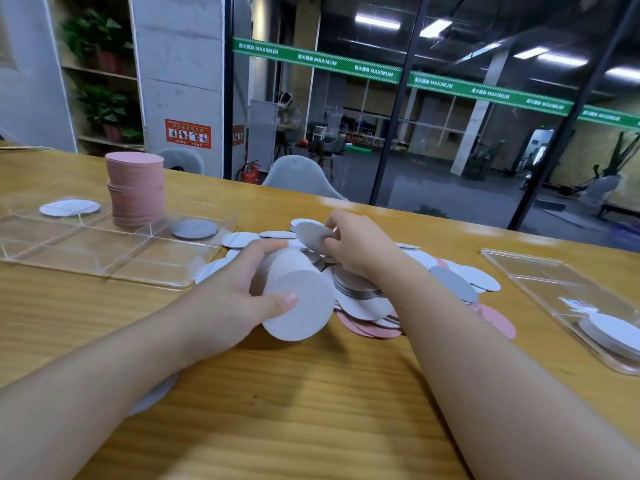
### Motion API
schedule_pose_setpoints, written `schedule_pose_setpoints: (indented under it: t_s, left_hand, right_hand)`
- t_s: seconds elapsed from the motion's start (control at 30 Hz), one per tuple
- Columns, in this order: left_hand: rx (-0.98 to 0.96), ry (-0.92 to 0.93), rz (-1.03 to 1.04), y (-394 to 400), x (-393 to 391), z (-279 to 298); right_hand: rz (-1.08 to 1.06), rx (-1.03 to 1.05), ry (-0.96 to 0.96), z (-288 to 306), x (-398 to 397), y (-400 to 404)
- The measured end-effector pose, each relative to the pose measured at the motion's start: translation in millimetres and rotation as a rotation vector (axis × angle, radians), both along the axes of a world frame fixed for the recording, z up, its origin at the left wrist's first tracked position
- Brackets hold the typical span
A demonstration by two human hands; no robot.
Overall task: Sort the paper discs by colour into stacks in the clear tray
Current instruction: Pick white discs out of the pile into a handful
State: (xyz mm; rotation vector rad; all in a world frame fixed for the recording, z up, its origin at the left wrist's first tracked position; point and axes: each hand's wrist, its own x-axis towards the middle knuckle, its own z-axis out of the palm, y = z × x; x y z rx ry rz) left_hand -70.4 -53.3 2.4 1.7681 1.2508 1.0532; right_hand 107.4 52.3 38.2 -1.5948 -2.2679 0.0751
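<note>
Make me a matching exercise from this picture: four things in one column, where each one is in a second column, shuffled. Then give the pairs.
Things
1. tall pink stack
2. single white disc
3. white bundle
4. grey disc

Places
A. pinched in the right hand
B. lying flat in the right end compartment of the clear tray
C. standing in a middle compartment of the clear tray
D. held in the grip of the left hand

Pairs: 1-C, 2-A, 3-D, 4-B
</note>
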Motion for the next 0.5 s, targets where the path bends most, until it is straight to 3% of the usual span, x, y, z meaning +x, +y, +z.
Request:
schedule_pose_setpoints:
  t_s: [0.17,0.43,0.5]
  left_hand:
    - [0.075,-0.149,0.167,6,-8,6]
    - [0.090,-0.053,0.409,18,-19,-4]
    - [0.079,-0.021,0.423,18,-18,-4]
  right_hand:
    - [0.068,0.010,0.067,13,0,-9]
    - [0.106,-0.081,-0.165,37,-2,-23]
    - [0.155,-0.093,-0.135,37,-3,-24]
